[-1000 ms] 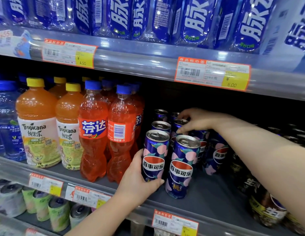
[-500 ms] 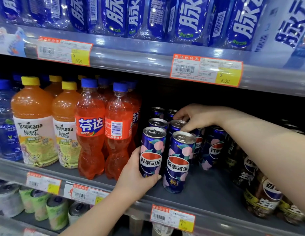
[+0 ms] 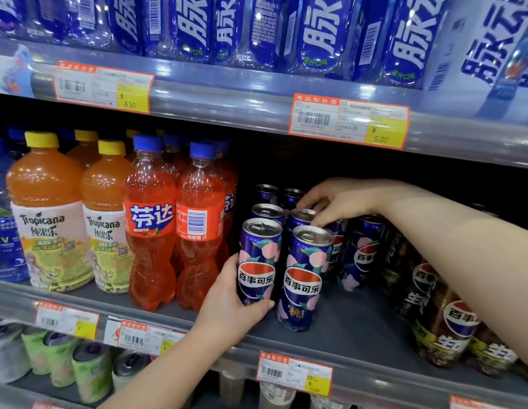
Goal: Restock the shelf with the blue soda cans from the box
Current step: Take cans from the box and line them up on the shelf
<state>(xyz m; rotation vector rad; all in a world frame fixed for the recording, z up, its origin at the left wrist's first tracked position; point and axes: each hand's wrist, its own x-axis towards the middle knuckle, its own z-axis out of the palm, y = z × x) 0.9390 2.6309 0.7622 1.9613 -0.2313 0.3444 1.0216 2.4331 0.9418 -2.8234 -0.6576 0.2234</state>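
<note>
While the blue cans are being faced up in rows on the middle shelf (image 3: 360,329), each hand takes its own job. The left hand (image 3: 232,302) holds the front-left can (image 3: 258,255) low on its body, reaching it from the can's 8 o'clock. The thumb lies across the lower front of the label and the other fingers pass behind it, out of sight. This low hold probably lets the upright can slide along the shelf without tipping, label outward. At its 3 o'clock, just beside it, stands the front-right can (image 3: 304,278), which neither hand touches.

The right hand (image 3: 339,202) reaches in from 3 o'clock over the rear rows, its bent fingers (image 3: 317,221) resting on the rim of a second-row can (image 3: 301,215). Whether they pinch that can or only steady it cannot be told. The likely aim is to keep the back cans from toppling as the front one is set.

Orange soda bottles (image 3: 150,231) bound the can rows at 9 o'clock and dark cans (image 3: 434,314) at 3 o'clock. The box is not in view.
</note>
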